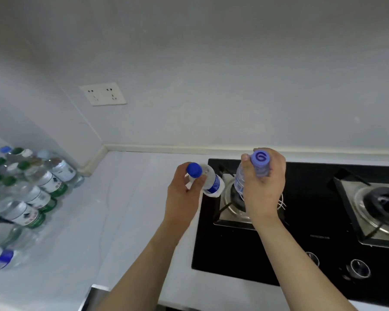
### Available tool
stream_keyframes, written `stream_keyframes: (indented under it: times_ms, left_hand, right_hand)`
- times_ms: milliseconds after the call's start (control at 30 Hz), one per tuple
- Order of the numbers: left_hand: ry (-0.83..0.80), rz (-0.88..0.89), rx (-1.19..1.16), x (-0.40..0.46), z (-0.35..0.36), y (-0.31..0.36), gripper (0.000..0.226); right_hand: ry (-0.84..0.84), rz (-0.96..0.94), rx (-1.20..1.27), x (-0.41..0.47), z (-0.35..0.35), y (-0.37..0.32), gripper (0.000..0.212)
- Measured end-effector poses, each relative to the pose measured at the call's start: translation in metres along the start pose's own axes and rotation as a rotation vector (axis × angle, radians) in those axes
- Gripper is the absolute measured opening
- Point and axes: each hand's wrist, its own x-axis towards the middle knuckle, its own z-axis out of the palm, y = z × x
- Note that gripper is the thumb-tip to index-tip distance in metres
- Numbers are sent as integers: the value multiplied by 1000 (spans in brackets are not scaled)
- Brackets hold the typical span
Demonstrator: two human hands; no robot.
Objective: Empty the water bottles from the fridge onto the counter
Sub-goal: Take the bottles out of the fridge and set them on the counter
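Pale grey plastered wall backs a smooth white desk (112,198), with a white double wall socket (102,94) set in the plaster above it. Set into the desk at right is a glossy black glass gas hob (312,221) with square steel burner trays and round knobs along its near edge. At far left, on the desk, stands a crowded cluster of clear plastic water bottles (29,194), most with green caps and white-and-green labels, a few with blue caps; one with a blue label lies nearest the desk's front edge.

Both hands are raised over the hob's left side. The left hand (184,196) holds a clear ribbed bottle with a dark blue cap (208,181), tilted with its cap toward the camera, fingers curled round its neck and shoulder. The right hand (264,187) grips a clear bottle with a pale violet swirl-marked cap (259,162) just under the cap, fingers wrapped tight, the bottle's body hanging above the left burner.
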Motion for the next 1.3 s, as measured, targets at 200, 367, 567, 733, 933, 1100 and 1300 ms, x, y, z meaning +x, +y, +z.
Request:
stream_keyframes:
  times_ms: [200, 367, 567, 733, 933, 1100, 1300]
  left_hand:
    - [73, -28, 27, 38, -85, -25, 26]
    - [159, -50, 14, 65, -156, -40, 27]
    - [258, -103, 16, 82, -244, -77, 26]
    - [351, -137, 24, 85, -309, -105, 21]
    - [449, -191, 59, 82, -374, -134, 24]
    - [498, -260, 117, 91, -410, -166, 23]
    - [477, -347, 144, 104, -424, -208, 26]
  right_hand:
    - [-71, 4, 31, -28, 91, -3, 18]
    - [-172, -9, 51, -56, 165, -12, 25]
    - [-333, 13, 71, -97, 257, -9, 26]
    - [-484, 39, 52, -132, 320, -3, 30]
    - [-722, 43, -132, -169, 393, 24, 22]
    - [-858, 88, -236, -186, 436, 46, 13]
    - [-998, 149, -315, -194, 475, 75, 14]
